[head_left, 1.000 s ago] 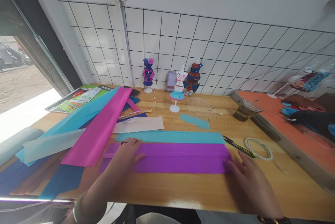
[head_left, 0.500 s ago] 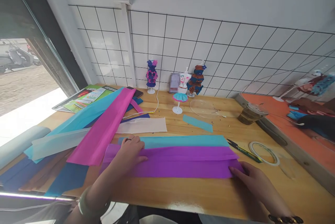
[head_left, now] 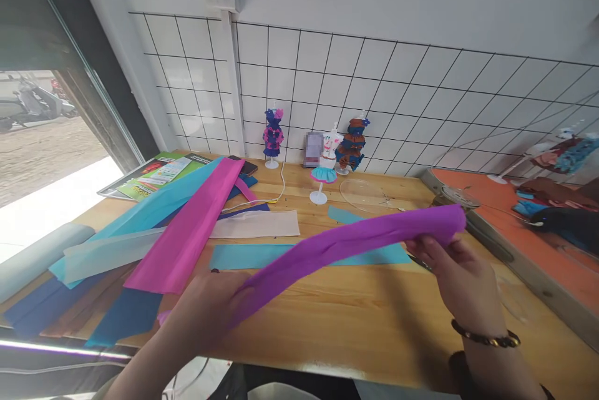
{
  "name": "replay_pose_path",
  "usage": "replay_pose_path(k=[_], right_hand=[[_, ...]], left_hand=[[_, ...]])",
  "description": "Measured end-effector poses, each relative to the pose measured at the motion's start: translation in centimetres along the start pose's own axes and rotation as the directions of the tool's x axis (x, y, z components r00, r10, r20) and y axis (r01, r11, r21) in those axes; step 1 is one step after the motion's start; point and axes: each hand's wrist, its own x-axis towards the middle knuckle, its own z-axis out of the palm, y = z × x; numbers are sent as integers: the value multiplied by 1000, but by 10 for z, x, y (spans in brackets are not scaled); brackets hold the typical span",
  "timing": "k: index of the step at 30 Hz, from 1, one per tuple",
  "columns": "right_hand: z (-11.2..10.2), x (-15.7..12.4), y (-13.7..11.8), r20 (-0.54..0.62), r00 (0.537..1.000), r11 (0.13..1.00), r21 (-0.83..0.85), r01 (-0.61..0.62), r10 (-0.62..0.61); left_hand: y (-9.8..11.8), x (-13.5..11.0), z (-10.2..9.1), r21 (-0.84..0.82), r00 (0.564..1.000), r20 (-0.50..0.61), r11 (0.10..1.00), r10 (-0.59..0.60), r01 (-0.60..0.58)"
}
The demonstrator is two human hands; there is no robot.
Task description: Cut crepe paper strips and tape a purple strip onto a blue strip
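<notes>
A long purple strip of thin fabric or crepe paper (head_left: 327, 249) stretches between my two hands, lifted off the table and slanting up to the right. My left hand (head_left: 210, 300) is closed round its lower left part, fingers mostly hidden behind the strip. Near the raised right end, my right hand (head_left: 456, 263) pinches it between thumb and fingers. Beneath the purple strip a light-blue strip (head_left: 253, 256) lies flat on the wooden table (head_left: 318, 341). A cutter knife by my right hand is largely covered.
Pink (head_left: 187, 231), blue, white and brown strips overlap at the left beside a pale roll (head_left: 42, 256). Small dressed mannequins (head_left: 322, 166) stand at the back by the tiled wall. At the right, an orange surface (head_left: 528, 231) has a raised edge, with a plastic cup (head_left: 461, 196) beside it.
Both hands have lifted the purple strip off the table. Its right end has risen with my right hand, and the light-blue strip underneath is more exposed.
</notes>
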Motion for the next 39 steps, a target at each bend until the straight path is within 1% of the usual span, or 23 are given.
replay_pose_path(k=[3,5,6,8,11,13,15,18,20,22,24,26,27,28,29,30,32,33,34,35,36,37,39], right_hand=[[25,7,-19,-3,986,966,200,162,-165],[42,9,-31,48,971,935,284,213,-235],[50,9,-37,77,963,923,313,223,-258],[67,9,-44,159,944,913,342,222,-289],[97,10,-46,338,888,925,320,205,-313],[121,10,-43,459,831,938,284,199,-315],[146,9,-38,545,773,943,255,215,-324],[179,6,-35,637,669,924,253,288,-383],[196,5,-39,650,616,889,243,387,-446],[208,5,-47,653,553,828,220,516,-518],[217,6,-56,696,449,751,199,629,-560],[222,5,-62,766,334,686,186,703,-550],[224,4,-63,798,291,668,178,723,-528],[224,3,-61,824,265,659,163,734,-500],[223,1,-57,846,253,658,143,739,-469],[221,0,-50,865,252,663,117,739,-433],[211,-1,-31,889,281,686,50,726,-362],[204,-1,-20,893,312,704,7,710,-324],[196,-1,-9,891,361,740,-43,671,-276],[186,-1,2,880,422,779,-102,619,-220],[175,-1,11,871,464,814,-149,561,-160],[164,-1,18,848,518,849,-192,492,-109],[143,-4,27,827,562,905,-244,349,6]], left_hand=[[-6,-5,-2,-193,992,-12,973,-128,124],[-12,-8,-1,-359,982,6,916,-190,179],[-14,-9,0,-454,979,22,870,-204,191],[-18,-12,6,-633,971,70,741,-230,222],[-17,-14,17,-818,938,185,483,-292,312],[-12,-14,26,-888,921,243,312,-306,338],[-5,-12,33,-932,925,246,192,-289,308],[5,-6,43,-970,937,188,97,-294,225],[10,-2,47,-984,941,140,58,-307,166],[16,5,48,-994,946,91,22,-310,103],[21,16,47,-999,941,41,-28,-337,34],[25,32,46,-993,909,15,-113,-415,-36],[26,41,45,-985,897,13,-162,-442,-66],[27,51,46,-970,886,7,-219,-465,-107],[27,61,47,-950,878,5,-276,-478,-145],[27,70,49,-932,876,8,-322,-482,-169],[25,87,53,-912,896,39,-383,-443,-150],[24,93,55,-902,901,89,-418,-424,-107],[23,98,57,-892,906,137,-448,-400,-63],[22,101,58,-880,908,180,-475,-379,-24],[22,103,59,-867,911,213,-498,-354,9],[22,104,59,-856,914,234,-515,-332,32],[23,105,57,-843,917,259,-535,-304,60]])
